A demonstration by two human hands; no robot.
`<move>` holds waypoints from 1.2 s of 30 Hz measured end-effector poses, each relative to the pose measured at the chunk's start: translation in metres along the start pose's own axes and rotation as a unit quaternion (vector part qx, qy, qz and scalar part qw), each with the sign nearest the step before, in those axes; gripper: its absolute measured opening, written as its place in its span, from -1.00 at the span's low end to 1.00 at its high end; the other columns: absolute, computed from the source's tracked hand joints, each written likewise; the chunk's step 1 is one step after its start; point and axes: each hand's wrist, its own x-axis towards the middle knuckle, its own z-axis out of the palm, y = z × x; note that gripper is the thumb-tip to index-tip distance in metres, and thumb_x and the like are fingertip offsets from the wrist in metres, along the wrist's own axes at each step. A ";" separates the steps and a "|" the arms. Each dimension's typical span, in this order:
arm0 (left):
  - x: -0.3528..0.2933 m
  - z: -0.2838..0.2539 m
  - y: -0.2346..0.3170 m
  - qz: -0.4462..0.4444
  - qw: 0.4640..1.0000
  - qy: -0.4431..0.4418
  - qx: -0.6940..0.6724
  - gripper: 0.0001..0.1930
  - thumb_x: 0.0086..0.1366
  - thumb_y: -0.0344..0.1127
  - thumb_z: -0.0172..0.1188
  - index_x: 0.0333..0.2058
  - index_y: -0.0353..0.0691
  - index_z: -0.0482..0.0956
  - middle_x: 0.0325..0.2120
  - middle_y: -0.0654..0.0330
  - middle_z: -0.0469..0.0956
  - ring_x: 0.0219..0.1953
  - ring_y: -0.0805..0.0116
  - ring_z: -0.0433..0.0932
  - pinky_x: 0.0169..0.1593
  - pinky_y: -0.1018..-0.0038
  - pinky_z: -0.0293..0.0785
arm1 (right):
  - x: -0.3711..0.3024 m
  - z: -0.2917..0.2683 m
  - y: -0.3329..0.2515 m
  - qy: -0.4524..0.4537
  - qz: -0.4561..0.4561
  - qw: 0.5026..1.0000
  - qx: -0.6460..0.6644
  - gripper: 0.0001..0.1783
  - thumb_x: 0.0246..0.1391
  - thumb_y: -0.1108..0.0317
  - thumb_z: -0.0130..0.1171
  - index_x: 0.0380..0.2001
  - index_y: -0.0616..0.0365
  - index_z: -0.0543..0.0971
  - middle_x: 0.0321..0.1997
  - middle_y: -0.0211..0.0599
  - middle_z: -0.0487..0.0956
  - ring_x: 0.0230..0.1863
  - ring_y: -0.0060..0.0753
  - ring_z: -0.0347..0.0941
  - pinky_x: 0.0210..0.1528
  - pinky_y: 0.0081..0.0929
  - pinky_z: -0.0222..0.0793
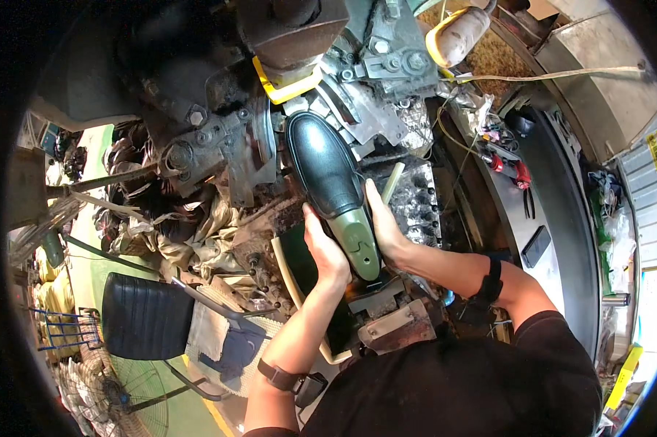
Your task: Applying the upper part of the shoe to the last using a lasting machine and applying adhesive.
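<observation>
Step in hand, apparently: positioning. The black shoe upper (321, 164), on a green last (355, 240), is on the operator side of the yellow guard (288, 92), toe toward it. The left hand (325, 249) and right hand (388, 231) grasp the last from opposite sides. The next move likely calls for steady alignment. Metal plates (376, 120) flanking the guard restrict sideways room; the operator side appears freer.
</observation>
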 end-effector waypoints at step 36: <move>-0.069 0.030 -0.006 0.353 0.749 0.016 0.560 0.16 0.00 -0.43 0.46 0.43 -0.32 -0.22 0.34 -0.28 0.10 0.39 -0.09 0.13 0.42 0.26 0.03 | -0.087 -0.105 -0.034 -0.046 -0.178 0.663 -0.725 -0.59 0.20 0.07 0.15 -0.04 0.14 0.56 -0.24 0.06 0.64 -0.19 0.13 0.61 -0.08 -0.05 0.52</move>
